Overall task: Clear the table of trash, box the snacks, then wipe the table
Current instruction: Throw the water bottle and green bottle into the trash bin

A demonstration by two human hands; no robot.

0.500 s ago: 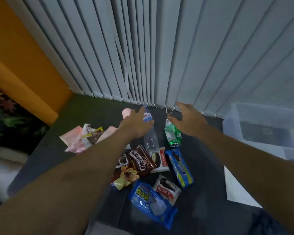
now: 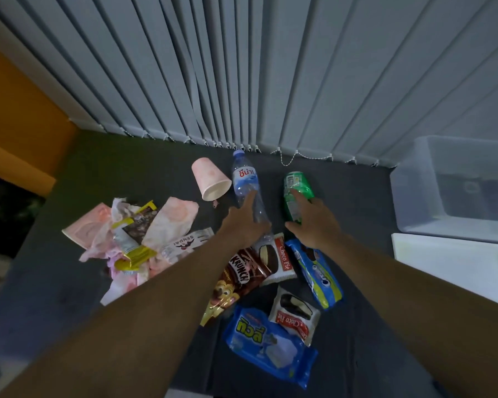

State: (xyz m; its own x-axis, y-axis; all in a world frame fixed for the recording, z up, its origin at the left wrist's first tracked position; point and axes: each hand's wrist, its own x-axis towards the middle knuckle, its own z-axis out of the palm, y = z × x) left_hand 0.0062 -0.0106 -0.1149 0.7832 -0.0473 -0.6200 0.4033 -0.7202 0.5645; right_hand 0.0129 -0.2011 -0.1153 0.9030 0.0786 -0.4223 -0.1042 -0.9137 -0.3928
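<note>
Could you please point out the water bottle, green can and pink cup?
water bottle (image 2: pixel 244 179), head view, its label
green can (image 2: pixel 295 180), head view, its side
pink cup (image 2: pixel 206 175), head view, outer wall

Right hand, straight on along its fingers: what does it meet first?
The green can. The right hand points at it with open fingers, and the fingertips seem to be over it already. Contact is unclear from this view.

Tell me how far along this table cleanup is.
Barely started. Done: nothing visible; the clear box holds no snacks. In hand: the left hand touches the water bottle and the right hand reaches onto the green can, both lying on the table. Left: the crumpled wrappers, the pink cup, boxing the snack packs, then wiping.
</note>
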